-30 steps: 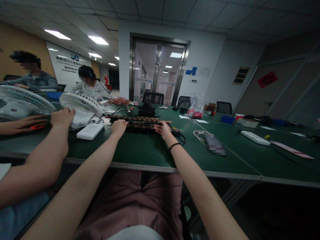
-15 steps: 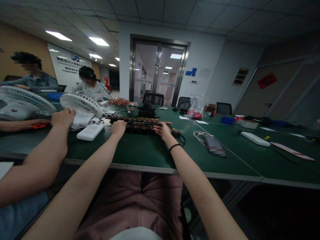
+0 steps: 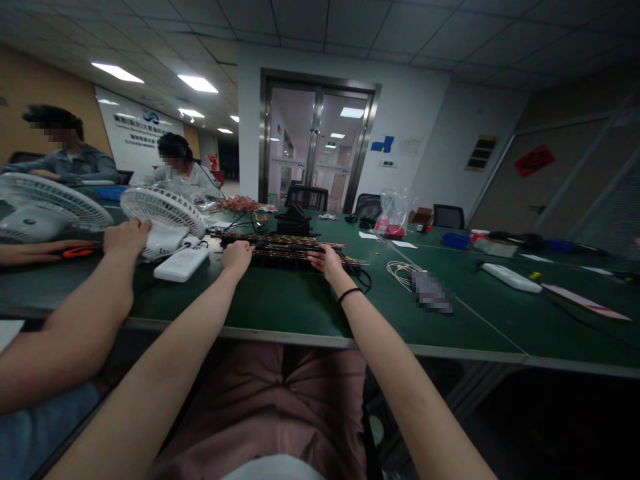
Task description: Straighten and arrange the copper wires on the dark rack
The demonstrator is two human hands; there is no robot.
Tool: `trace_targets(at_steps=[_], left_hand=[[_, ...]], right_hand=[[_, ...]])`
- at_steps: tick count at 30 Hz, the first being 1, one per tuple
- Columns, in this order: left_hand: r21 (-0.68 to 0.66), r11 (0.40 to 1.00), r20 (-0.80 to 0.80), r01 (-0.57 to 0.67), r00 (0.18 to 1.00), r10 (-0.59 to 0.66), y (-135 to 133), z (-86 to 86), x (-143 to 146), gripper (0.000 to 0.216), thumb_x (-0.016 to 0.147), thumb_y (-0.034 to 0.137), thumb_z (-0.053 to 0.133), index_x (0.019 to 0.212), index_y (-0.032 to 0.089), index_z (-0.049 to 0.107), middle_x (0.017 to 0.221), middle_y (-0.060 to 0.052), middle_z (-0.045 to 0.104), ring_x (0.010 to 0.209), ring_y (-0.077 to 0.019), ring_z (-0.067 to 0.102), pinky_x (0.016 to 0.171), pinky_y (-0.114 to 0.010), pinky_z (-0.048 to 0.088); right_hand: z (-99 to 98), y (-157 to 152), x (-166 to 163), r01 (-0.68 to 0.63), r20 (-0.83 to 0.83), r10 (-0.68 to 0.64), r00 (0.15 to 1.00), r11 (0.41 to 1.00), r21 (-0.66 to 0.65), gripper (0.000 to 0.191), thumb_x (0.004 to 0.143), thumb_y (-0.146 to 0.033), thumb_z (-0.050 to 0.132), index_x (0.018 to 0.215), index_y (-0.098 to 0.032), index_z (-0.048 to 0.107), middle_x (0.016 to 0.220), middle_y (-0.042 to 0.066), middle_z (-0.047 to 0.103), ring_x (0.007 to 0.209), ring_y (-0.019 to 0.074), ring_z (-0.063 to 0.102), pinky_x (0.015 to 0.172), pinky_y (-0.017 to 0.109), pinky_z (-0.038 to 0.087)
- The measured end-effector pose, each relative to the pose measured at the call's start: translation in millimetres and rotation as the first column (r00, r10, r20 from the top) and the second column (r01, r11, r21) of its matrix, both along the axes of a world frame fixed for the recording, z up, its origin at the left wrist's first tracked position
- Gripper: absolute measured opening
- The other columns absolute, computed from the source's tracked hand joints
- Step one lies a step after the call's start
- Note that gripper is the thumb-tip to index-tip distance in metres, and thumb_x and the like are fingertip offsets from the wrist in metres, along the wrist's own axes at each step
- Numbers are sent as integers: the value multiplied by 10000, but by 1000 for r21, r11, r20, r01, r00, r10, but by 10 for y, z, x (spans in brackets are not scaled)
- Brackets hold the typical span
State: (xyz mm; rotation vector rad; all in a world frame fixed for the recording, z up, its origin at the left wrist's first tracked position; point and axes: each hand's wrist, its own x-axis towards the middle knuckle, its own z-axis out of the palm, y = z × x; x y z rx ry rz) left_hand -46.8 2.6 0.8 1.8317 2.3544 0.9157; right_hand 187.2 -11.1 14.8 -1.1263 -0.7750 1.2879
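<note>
From where I stand, the bundle of thin rods point(image 3: 285, 253), dark with coppery glints, lies crosswise on the green table point(image 3: 290, 303), right in front of the seated person. It looks light to me, and stiff along its length, though single rods could probably bend or slide loose; whether they are slick I can't tell. Holding it near both ends seems sensible, keeping the strands gathered. That is roughly how the hands stand: the left hand point(image 3: 237, 256) is curled closed at the bundle's left part, its inner fingers hidden from me, while the right hand point(image 3: 328, 262) pinches towards the right end, thumb uppermost and fingers against the rods. Both forearms reach forward and slant inward over the table edge, elbows wide and low, with a dark band point(image 3: 350, 294) round the right wrist. A black cable point(image 3: 369, 281) loops just beside that hand.
</note>
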Motion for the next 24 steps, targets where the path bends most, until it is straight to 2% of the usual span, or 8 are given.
trace_targets(at_steps=[15, 24], left_hand=[[34, 999, -31, -13, 999, 14, 48, -26, -6, 260, 843, 408, 493, 732, 226, 642, 851, -84, 673, 839, -254, 605, 646, -300, 429], [32, 999, -39, -9, 999, 10, 48, -27, -8, 254, 843, 401, 505, 730, 214, 637, 843, -78, 675, 824, -238, 608, 648, -284, 428]], right_hand=[[-20, 23, 10, -9, 8, 9, 1000, 1000, 2, 141, 923, -271, 392, 936, -184, 501, 638, 1, 656, 514, 103, 614, 512, 189, 470], [-15, 19, 11, -10, 14, 10, 1000, 1000, -2, 149, 920, -278, 398, 962, -186, 507, 655, 7, 665, 536, 105, 621, 534, 195, 481]])
